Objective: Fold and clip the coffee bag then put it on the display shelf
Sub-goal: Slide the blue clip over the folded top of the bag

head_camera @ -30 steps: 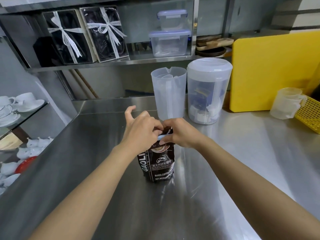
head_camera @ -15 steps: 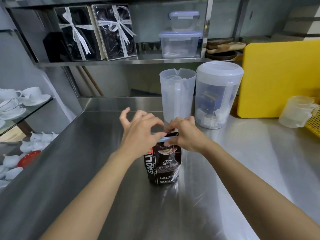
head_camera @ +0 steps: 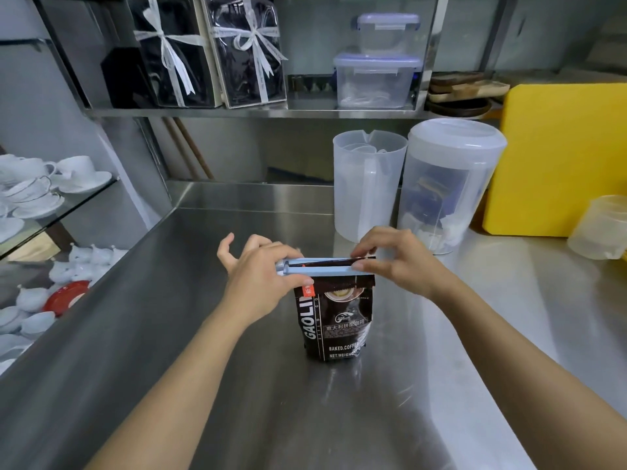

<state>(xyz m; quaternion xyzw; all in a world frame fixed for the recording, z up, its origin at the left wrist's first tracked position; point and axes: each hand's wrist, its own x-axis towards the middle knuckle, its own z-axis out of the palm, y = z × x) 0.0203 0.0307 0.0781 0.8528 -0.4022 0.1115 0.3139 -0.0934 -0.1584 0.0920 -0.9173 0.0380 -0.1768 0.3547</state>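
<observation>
The left hand (head_camera: pixel 263 279) pinches the hinge end of the blue clip (head_camera: pixel 325 271); the right hand (head_camera: pixel 397 262) pinches its other end with the folded bag top. The clip's long axis runs left to right across the bag (head_camera: pixel 334 320), which stands upright mid-bench (head_camera: pixel 169 334), label facing the person. The clip looks not fully shut. The shelf (head_camera: pixel 254 111) lies beyond, up and away.
</observation>
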